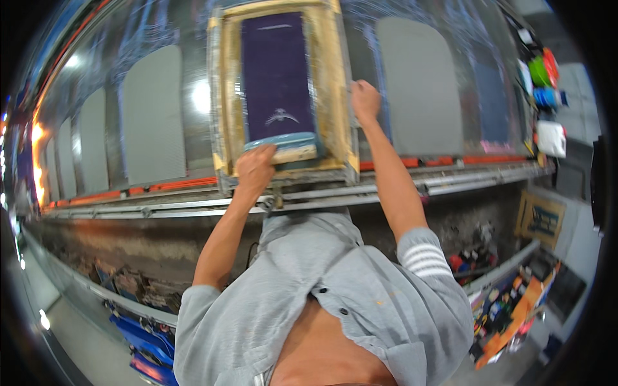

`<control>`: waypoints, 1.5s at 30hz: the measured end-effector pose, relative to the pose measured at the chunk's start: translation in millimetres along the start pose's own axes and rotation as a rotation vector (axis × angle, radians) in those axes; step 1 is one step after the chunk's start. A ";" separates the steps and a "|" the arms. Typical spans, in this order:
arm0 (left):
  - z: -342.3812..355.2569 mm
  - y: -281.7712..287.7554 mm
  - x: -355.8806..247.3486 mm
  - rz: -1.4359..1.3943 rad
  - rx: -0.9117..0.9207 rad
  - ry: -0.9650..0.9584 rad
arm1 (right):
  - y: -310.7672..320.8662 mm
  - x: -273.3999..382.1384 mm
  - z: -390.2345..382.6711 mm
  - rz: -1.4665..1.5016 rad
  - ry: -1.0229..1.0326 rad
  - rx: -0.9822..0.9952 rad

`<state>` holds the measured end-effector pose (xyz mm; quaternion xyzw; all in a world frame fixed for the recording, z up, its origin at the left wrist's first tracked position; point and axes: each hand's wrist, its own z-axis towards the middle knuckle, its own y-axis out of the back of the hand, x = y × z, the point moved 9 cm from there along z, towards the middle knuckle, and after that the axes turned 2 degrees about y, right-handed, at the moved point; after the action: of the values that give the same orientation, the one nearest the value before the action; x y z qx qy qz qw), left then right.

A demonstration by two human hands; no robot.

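A screen frame [219, 77] with yellowed tape borders lies on the long table, its mesh dark purple [273, 71] with a small pale arched design near the lower end. Across that lower end lies a squeegee [296, 147] with a blue and cream body. My left hand [255, 165] is closed on its left end. My right hand [365, 98] is closed at the frame's right edge, fingertips on or beside it.
Grey arched panels [151, 116] lie along the table [483, 90] on both sides of the frame. Orange and metal rails [438, 186] run along the near edge. Bottles and containers [547, 96] stand at the right end. Cluttered shelves [508, 309] sit behind me, lower right.
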<state>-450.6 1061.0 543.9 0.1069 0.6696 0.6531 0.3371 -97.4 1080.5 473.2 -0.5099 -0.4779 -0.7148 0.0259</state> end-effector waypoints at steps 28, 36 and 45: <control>374.4 17.8 99.3 0.135 0.067 -0.027 | -154.3 238.3 148.5 -0.627 0.759 0.606; 130.1 -8.6 39.6 0.008 0.235 0.034 | -92.2 172.4 -86.0 -0.492 0.840 0.640; 84.0 -11.8 31.6 -0.005 0.311 0.000 | -79.2 156.0 -130.9 -0.405 0.750 0.746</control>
<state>-421.2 1145.4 529.6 0.1564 0.7629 0.5405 0.3183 -305.8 1100.8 535.8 -0.0758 -0.7446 -0.6203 0.2348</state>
